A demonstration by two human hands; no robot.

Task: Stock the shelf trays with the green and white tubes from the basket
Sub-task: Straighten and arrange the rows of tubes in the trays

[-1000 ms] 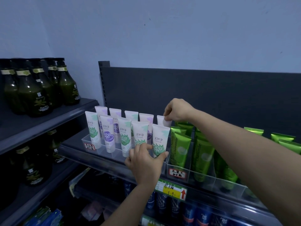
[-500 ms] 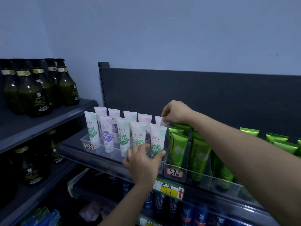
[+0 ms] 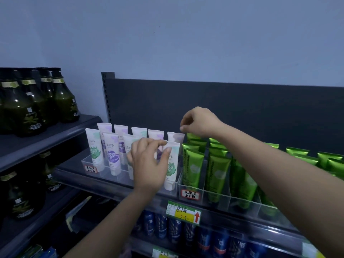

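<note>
We see a blue-grey wall (image 3: 186, 34) up top, w/ the dark back panel (image 3: 242, 108) of a shop shelf unit below it. The top shelf (image 3: 115, 185) runs L to R across the view. A second dark shelf unit (image 3: 46, 135) sits at far left and carries dark green bottles (image 3: 24, 108) on at least two levels. Blue tubes (image 3: 175, 229) stand on the level under our shelf.

Two clear trays sit side by side on the shelf. The right tray (image 3: 245, 205) holds rows of glossy green tubes (image 3: 193, 164). The left tray (image 3: 87, 161) holds white tubes (image 3: 111, 155) w/ green or purple prints, in a front and a back row.

All tubes stand upright, long axis vertical, cap down, flat crimped end up, prints facing us, leaning a little back.

Our left hand (image 3: 149, 164) covers the front row's middle. Its thumb tip touches the front-right white-and-green tube (image 3: 172, 168) near the top and the fingers curl just beside that top edge, but we can't tell if they grasp it.

Our right hand (image 3: 201, 121) hangs just above the back-right white tube (image 3: 176, 139), fingers clenched w/ tips pinched together, nothing seen between them.

A handwritten label (image 3: 190, 194) sits on the right tray's front. A yellow-green price tag (image 3: 183, 213) w/ a red arrow sits on the shelf edge.
</note>
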